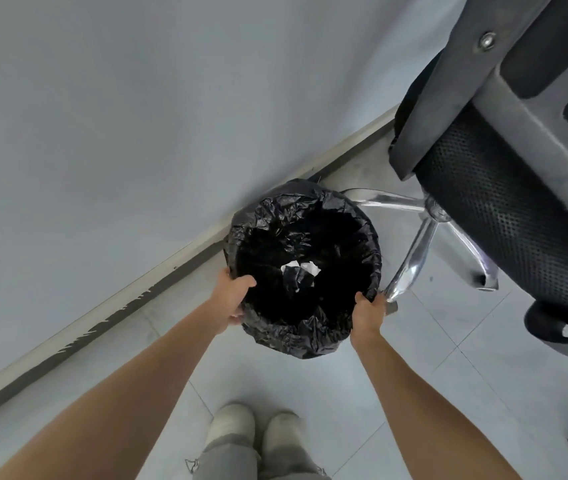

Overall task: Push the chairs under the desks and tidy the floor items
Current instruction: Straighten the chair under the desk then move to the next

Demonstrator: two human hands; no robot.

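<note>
1. Both hands are on the bin (305, 268), which sits by the wall (137, 98), just beside the chair (504, 188) base.
2. Left hand (232, 296) grips the rim, thumb curled over it; right hand (367, 311) pinches the liner at the opposite edge.
3. Risk: the right grip may hold only plastic, so a lift could tear or pull the liner off.
4. A swing right could knock the chair leg.

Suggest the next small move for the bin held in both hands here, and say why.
Probably slide the bin a little further toward the wall and let go. Both the left hand and the right hand grip its bag-lined rim, it already sits near the baseboard, and the chair's chrome base crowds its right side, so tucking it wallward would leave the chair room.
</note>
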